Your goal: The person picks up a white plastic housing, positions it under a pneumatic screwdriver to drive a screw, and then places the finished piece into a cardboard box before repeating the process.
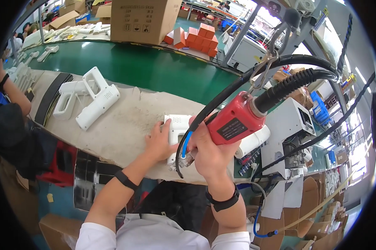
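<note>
My right hand [215,156] is wrapped round a red electric screwdriver [234,118], which hangs from a metal hook and has a thick black cable. Its lower end is hidden behind my hand. Beneath it a white plastic housing [179,121], with a grille of small holes, lies on the cardboard-covered bench [113,141]. My left hand [158,142] grips the housing along its left side, fingers on its top and thumb towards the screwdriver. Whether the screwdriver touches the housing cannot be seen. A blue air hose [186,143] runs down close by my right hand.
Two white handled housings [97,107] lie at the left beside a black strip [50,100]. Beyond the bench runs a green conveyor belt [146,66], backed by a large carton [144,21] and orange boxes [202,39]. A white machine [286,125] stands right; a co-worker's arm [15,93] is left.
</note>
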